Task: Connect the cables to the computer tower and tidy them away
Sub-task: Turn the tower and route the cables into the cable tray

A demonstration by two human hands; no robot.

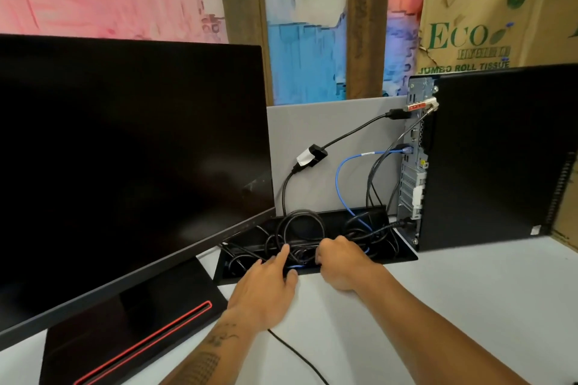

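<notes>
Nearest, the left hand (266, 283) lies fingers extended, forefinger pressing into the black cable coil (301, 233). Just beside it, the right hand (339, 262) curls at the same bundle; whether it grips, I cannot tell. The cable tray (403, 255) runs crosswise under both. Beyond and right, the blue cable (342, 172) rises to the computer tower (500, 153), already plugged.
</notes>
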